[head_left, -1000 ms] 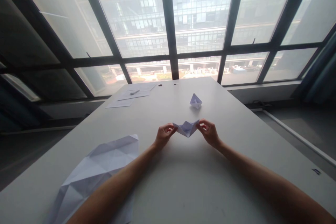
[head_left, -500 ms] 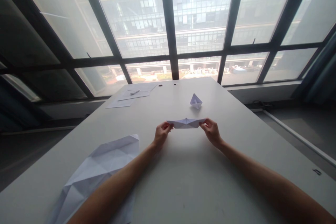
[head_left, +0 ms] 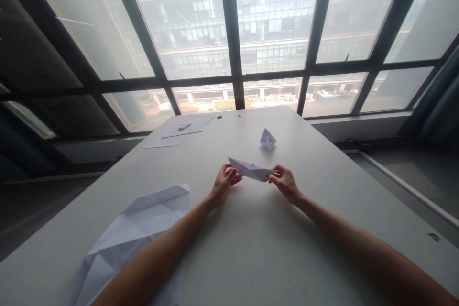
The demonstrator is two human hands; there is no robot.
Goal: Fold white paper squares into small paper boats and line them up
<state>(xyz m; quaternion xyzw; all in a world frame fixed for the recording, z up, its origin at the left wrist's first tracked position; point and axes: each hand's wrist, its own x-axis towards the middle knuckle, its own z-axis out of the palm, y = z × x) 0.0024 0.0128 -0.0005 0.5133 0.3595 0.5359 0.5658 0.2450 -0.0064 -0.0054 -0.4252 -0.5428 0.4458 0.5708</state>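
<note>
A folded white paper boat [head_left: 252, 170] is held a little above the table, tilted with its left tip higher than its right end. The fingers of my right hand [head_left: 284, 180] pinch that right end. Close under the left part is my left hand [head_left: 224, 183], its fingers loosely curled and apart; whether they touch the paper is hard to make out. Just beyond stands a second paper boat [head_left: 267, 139], small with a pointed peak. By my left forearm lies a large creased sheet of paper [head_left: 143, 222], partly covered by the arm.
The white table [head_left: 244, 253] reaches toward the windows. Flat paper sheets [head_left: 167, 141] lie at the far left, with a pen-like object [head_left: 184, 126] on them. A small dark item [head_left: 433, 237] is near the right edge. Two dark round marks are at the far end.
The held paper boat has turned from level to slanted, left tip up and right end down. My left hand has loosened from its left tip. My right hand has moved slightly left and down.
</note>
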